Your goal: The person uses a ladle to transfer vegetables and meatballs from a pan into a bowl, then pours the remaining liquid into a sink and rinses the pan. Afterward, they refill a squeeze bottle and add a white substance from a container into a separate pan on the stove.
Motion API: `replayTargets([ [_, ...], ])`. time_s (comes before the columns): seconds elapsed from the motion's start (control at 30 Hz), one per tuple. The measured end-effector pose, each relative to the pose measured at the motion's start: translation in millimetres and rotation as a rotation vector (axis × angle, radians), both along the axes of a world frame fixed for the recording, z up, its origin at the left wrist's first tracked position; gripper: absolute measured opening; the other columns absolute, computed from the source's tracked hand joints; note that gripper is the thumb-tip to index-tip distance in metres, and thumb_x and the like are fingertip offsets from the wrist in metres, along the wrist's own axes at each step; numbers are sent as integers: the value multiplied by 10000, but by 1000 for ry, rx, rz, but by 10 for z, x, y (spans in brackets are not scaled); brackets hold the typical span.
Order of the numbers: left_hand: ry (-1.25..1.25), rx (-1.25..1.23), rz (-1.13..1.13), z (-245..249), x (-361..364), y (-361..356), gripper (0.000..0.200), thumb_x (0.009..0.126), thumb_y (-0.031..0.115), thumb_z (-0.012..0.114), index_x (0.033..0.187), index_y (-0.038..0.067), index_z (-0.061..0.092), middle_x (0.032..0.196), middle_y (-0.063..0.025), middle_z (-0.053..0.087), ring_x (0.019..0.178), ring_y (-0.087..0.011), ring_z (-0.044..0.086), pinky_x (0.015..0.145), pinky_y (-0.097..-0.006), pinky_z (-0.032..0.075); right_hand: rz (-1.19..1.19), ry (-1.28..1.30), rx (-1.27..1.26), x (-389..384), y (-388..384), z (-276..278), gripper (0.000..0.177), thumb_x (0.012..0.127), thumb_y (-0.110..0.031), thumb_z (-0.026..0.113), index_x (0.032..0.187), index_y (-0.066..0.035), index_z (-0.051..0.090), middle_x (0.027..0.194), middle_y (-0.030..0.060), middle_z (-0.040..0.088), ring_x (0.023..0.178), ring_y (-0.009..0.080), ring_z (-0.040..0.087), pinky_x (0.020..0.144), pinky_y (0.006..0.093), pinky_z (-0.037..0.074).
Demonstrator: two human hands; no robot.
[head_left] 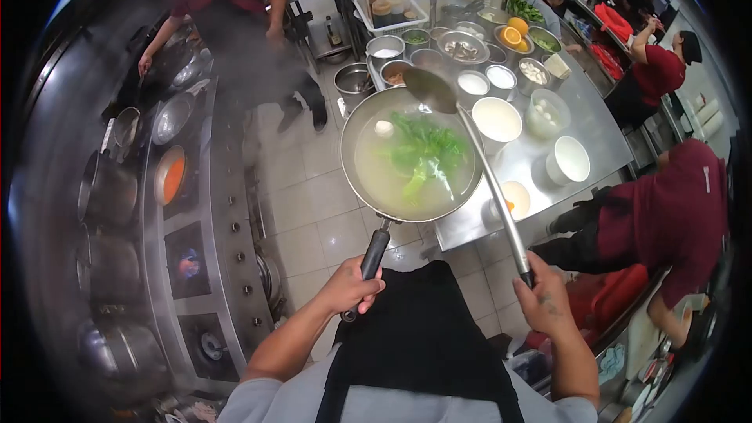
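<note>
My left hand (352,287) is closed round the black handle of a frying pan (350,168), held out in front of my apron. Cloudy broth fills the pan, with bright green leaves (423,149) and a round white ball (384,129) in it. In my right hand (542,298) is the dark grip of a long metal ladle (501,204). Its bowl hangs over the pan's far right rim, tilted. Beyond the ladle's shaft stands a white tub (497,120) on the steel table.
The steel table (587,102) carries several bowls of ingredients and oranges (511,36). On the left, a stove (215,266) has a lit burner (188,262) and a pan of orange liquid (170,175). One person (235,0) works at the stove; another (658,204) bends close on the right.
</note>
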State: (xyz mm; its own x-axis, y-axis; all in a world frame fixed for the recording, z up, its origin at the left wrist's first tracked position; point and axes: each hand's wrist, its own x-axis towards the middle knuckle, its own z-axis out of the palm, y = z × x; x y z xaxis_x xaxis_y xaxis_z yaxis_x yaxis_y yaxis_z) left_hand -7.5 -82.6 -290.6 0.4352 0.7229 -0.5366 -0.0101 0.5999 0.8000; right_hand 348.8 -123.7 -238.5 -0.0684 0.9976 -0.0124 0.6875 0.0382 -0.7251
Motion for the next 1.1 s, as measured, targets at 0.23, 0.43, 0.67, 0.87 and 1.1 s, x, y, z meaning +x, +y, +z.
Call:
replayTargets([
  [0.23, 1, 4, -68, -86, -234, -18, 172, 827, 19, 612, 857, 33, 443, 558, -41, 499, 396, -127, 498, 388, -284, 385, -32, 252, -398, -461, -192, 71, 354, 852, -98, 599, 1171, 45, 544, 591, 95, 551, 471, 193, 574, 463, 321, 421],
  [0.43, 2, 6, -105, -119, -323, -52, 177, 824, 31, 618, 862, 34, 445, 565, -39, 503, 398, -125, 507, 391, -281, 391, -211, 1062, -795, -725, -256, 508, 335, 857, 0, 543, 1175, 103, 511, 595, 73, 529, 374, 164, 503, 359, 258, 406],
  [0.67, -24, 18, -88, -163, -370, -71, 177, 824, -3, 603, 885, 36, 442, 551, -26, 471, 381, -133, 495, 374, -285, 387, -265, 1334, -935, -821, -427, 808, 335, 863, -1, 534, 1175, 117, 507, 600, 88, 514, 371, 165, 490, 352, 255, 405],
  [0.87, 14, 19, -75, -118, -361, -66, 175, 825, -10, 599, 871, 41, 438, 551, -25, 470, 380, -132, 493, 368, -280, 386, -331, 1521, -1026, -801, -504, 1009, 343, 869, -1, 513, 1180, 143, 497, 628, 101, 505, 374, 169, 484, 342, 258, 414],
  [1.1, -21, 8, -51, -55, -260, -48, 167, 823, -22, 593, 863, 36, 441, 544, -30, 468, 377, -139, 493, 361, -283, 382, -352, 1515, -1003, -634, -458, 1141, 359, 859, 9, 502, 1187, 154, 485, 618, 104, 497, 366, 164, 475, 338, 255, 417],
])
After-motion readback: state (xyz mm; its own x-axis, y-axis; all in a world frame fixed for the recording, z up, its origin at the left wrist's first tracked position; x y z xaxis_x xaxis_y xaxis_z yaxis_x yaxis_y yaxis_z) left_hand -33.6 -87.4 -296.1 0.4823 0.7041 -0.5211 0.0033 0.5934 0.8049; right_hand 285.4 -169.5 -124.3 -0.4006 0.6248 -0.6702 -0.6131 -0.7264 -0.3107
